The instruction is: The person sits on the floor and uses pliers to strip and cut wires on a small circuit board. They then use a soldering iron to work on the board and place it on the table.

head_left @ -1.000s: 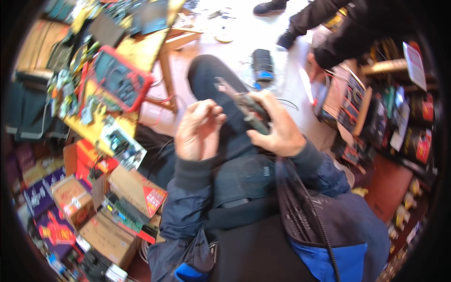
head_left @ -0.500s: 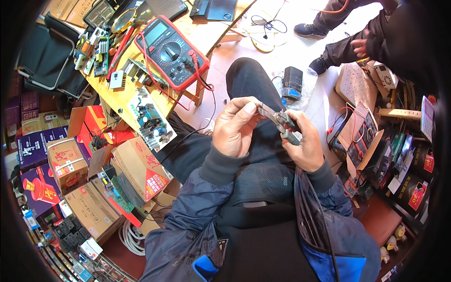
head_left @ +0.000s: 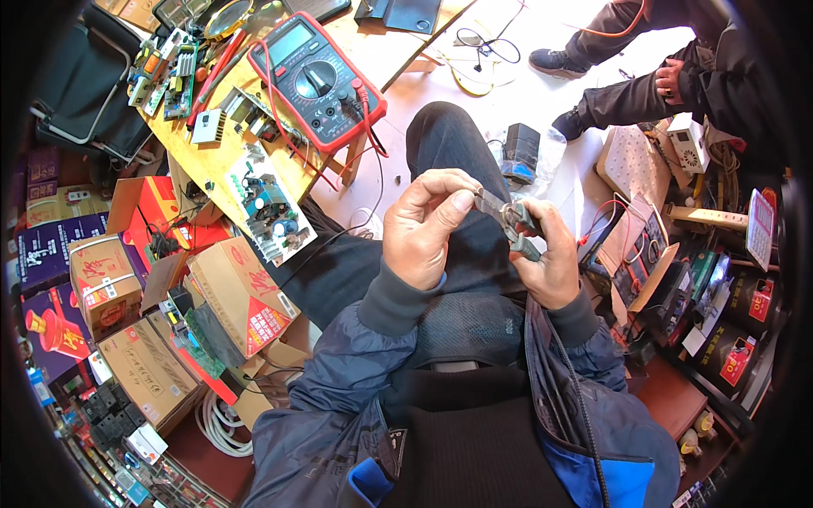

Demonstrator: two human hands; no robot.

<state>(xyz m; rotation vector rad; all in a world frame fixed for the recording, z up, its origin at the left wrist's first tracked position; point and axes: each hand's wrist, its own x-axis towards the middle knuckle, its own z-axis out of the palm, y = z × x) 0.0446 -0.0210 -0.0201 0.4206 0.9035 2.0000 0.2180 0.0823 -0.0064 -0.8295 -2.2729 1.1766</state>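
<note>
My right hand (head_left: pixel 552 252) grips a pair of pliers (head_left: pixel 511 218) with dark green handles, its fingers wrapped round them. The metal jaws point up and left toward my left hand (head_left: pixel 421 227). Thumb and forefinger of that left hand are pinched together right at the jaw tips. Whatever small thing sits between them is too small and too covered to name. Both hands are raised above my lap, over my dark trousers (head_left: pixel 457 152).
On the wooden table (head_left: pixel 203 161) at upper left lie a red multimeter (head_left: pixel 318 80) with leads and a circuit board (head_left: pixel 269 207). Cardboard boxes (head_left: pixel 246 292) crowd the left. A black block (head_left: pixel 521 152) stands on the floor. Another person's legs (head_left: pixel 627 95) are at upper right.
The view has shifted slightly. My hands keep nearly the same pose, with the pliers' jaws still at my left fingertips. The other person's hand now rests on their leg.
</note>
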